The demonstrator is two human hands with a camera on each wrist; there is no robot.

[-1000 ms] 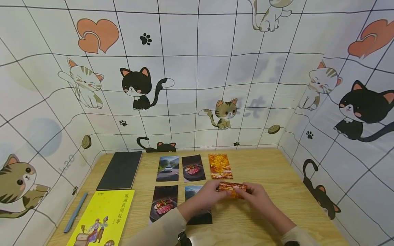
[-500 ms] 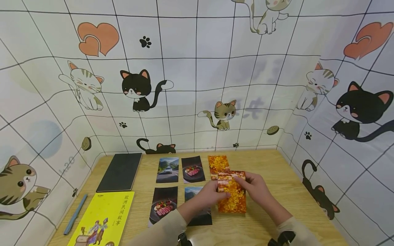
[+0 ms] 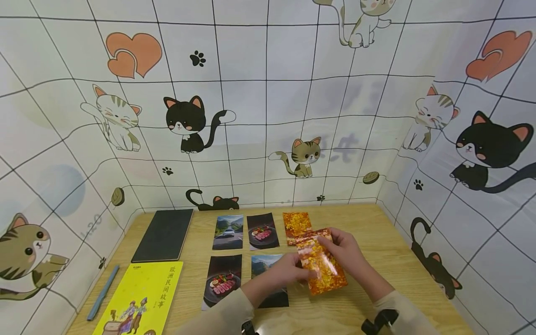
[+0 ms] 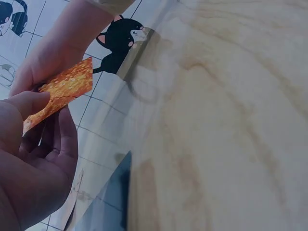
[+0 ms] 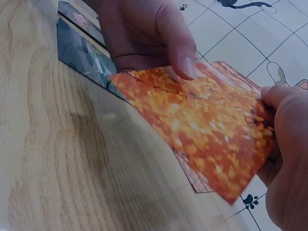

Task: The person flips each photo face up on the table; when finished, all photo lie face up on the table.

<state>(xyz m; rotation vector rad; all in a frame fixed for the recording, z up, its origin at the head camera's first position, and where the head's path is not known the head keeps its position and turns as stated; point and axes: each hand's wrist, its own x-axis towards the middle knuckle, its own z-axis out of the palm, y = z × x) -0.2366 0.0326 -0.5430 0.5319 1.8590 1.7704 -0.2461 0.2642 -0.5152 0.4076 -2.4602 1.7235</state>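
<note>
Both hands hold a glossy photo card (image 3: 323,267) of orange and yellow autumn leaves, tilted above the table. My left hand (image 3: 281,273) pinches its left edge, thumb on the picture and fingers behind, as the left wrist view shows. My right hand (image 3: 346,250) grips the upper right edge, its thumb on the face. In the right wrist view another edge shows behind the card (image 5: 202,120); whether it is a second held card I cannot tell. Beyond lies a similar leaf card (image 3: 297,223), partly covered. Left of the hands lies a road photo card (image 3: 265,263), partly hidden by the left hand.
Back row: a car photo card (image 3: 228,231) and a steak photo card (image 3: 263,231). Another steak card (image 3: 222,281) lies in front. At left are a black notebook (image 3: 163,235), a yellow book (image 3: 138,298) and a blue-grey pen (image 3: 102,293). Cat-print cloth walls (image 3: 251,93) enclose the wooden table.
The leaf card, earlier seen nearly edge-on, has been tipped up to show its full face, then turned so its lower end swings right. Both hands keep hold.
</note>
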